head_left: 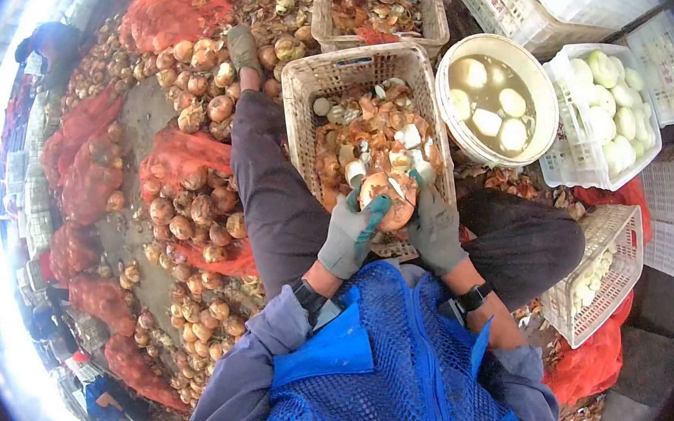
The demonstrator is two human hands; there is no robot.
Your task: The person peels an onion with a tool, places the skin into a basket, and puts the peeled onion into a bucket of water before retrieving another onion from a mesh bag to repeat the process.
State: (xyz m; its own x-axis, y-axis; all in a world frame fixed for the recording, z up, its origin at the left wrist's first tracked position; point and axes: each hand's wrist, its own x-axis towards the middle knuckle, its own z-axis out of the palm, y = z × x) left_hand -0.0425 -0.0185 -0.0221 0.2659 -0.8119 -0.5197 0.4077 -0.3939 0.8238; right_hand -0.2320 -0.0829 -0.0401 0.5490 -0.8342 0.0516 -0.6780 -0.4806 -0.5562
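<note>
A brown-skinned onion (385,199) is held over a crate, between my two gloved hands. My left hand (352,227), in a grey glove with green fingertips, closes around the onion's left side. Against its right side is my right hand (436,229), also gloved, with curled fingers. A thin dark edge shows by those fingers; what it belongs to I cannot make out. Beneath them, the cream plastic crate (295,120) holds loose onion skins (365,125) and white pieces.
To the right stand a white bucket (449,116) with peeled onions in cloudy water and a crate (588,172) of peeled onions. Unpeeled onions (198,213) and red mesh sacks (88,183) cover the left floor. Another skin-filled crate (436,15) is ahead. People work far left.
</note>
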